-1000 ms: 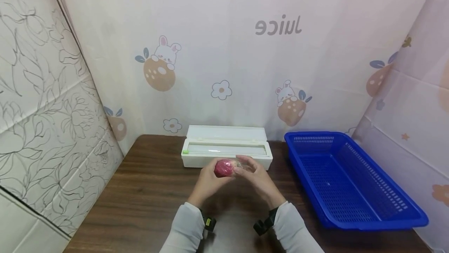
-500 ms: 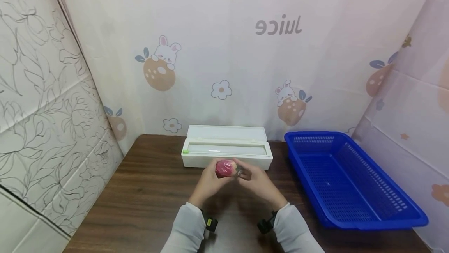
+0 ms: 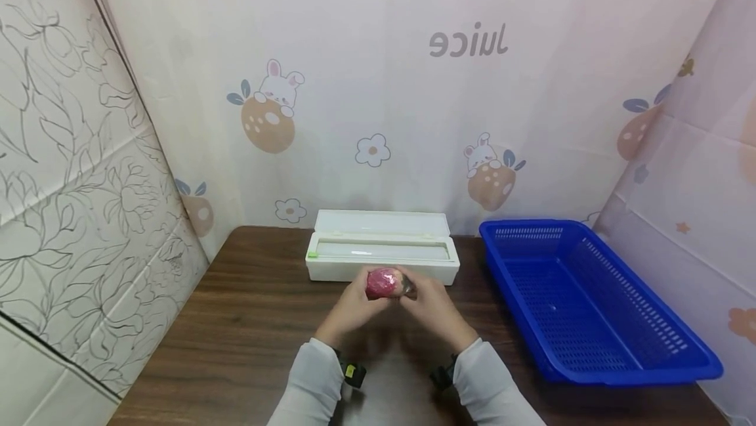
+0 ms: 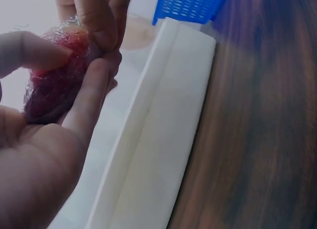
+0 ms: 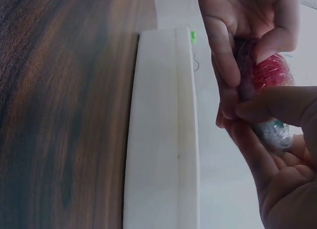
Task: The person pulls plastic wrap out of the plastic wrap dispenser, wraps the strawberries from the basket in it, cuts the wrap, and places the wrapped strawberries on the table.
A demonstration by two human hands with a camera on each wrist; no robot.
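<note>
A rounded red thing [image 3: 382,283], paler at its right end and wrapped in clear cling film, is held up between both hands in front of the white box. My left hand [image 3: 353,308] grips its left part, thumb on the near side and fingers behind. At the paler end, the right hand [image 3: 436,304] pinches the gathered film with thumb and fingers. In the right wrist view, crumpled film [image 5: 275,134] with a bit of dark green under it shows between the right fingers. Fingertips of both hands meet behind the wrapped thing [image 4: 57,78].
A long white cling film dispenser [image 3: 382,272] stands at the back of the brown wooden table [image 3: 236,327], lid raised, with a green slider [image 3: 312,255] at its left. To the right sits a blue plastic basket [image 3: 626,377]. A printed curtain [image 3: 378,98] hangs behind.
The right fingers, raised and spread over the paler end a second ago, have come down around it. The wrapped thing has shifted slightly right; the left hand keeps its grip.
</note>
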